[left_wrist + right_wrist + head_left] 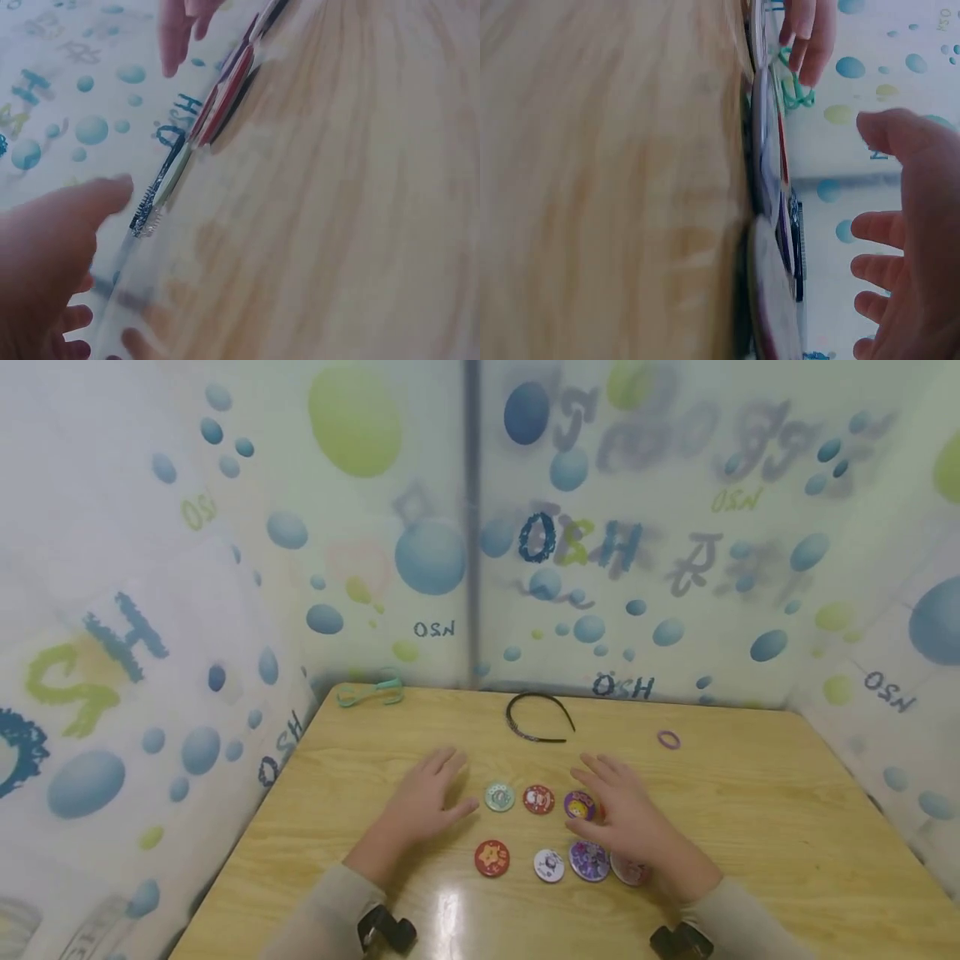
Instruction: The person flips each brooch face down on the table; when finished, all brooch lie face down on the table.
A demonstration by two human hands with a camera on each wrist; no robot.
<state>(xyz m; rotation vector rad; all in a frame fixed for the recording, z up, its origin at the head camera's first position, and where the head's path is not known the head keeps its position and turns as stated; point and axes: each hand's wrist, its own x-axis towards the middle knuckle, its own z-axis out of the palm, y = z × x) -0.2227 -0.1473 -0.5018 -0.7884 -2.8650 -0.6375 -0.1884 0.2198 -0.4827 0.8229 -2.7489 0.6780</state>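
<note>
Several round pin badges lie in two rough rows on the table. The back row has a pale green badge (498,796), a red badge (538,799) and a purple badge (579,806) with a yellow figure. In front are a red star badge (492,858), a white badge (549,865), a violet badge (589,861) and a pinkish badge (628,870). My left hand (423,802), fingers spread, hovers left of the pale green badge. Above the right-hand badges is my right hand (626,814), partly covering the purple and pinkish ones. Both wrist views show the hands holding nothing.
A black headband (512,717) lies behind the badges on the wooden table (750,793). To its right is a purple ring-shaped band (669,740). A teal wire-like object (371,692) sits at the back left corner. Printed walls (420,468) enclose the table's back and sides.
</note>
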